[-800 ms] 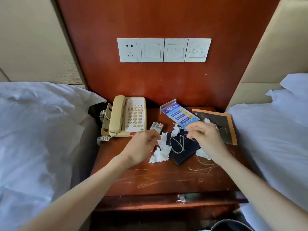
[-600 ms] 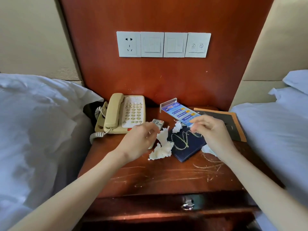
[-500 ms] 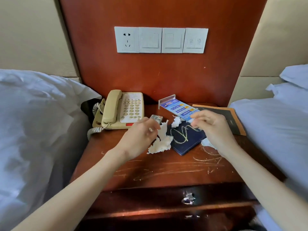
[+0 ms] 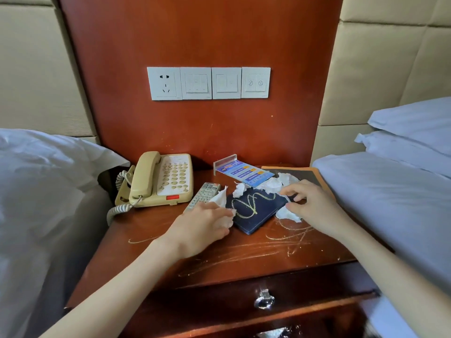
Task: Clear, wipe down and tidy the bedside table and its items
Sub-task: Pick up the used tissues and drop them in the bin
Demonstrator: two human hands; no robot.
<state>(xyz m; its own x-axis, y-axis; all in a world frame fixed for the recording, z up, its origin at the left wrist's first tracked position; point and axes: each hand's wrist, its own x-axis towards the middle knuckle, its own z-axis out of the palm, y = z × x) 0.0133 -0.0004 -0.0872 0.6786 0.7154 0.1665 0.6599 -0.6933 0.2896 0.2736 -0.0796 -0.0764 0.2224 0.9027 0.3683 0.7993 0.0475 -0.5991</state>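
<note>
Crowding the tissue scraps (image 4: 271, 184): phone (image 4: 161, 180), remote (image 4: 203, 194), dark booklet (image 4: 253, 211).

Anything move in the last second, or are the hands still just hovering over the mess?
The left hand has dropped onto the crumpled tissue beside the dark blue booklet and grips it. The right hand has slid right toward the tissue scraps at the booklet's edge. Telephone, remote and booklet stayed put.

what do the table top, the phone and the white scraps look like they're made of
Table top: looks like glossy reddish-brown varnished wood or veneer; grain, sheen and pale scribble marks show.
Phone: smooth beige moulded plastic, with a coiled cord.
White scraps: thin crumpled tissue or paper, with torn edges; the left hand grips one.
</note>
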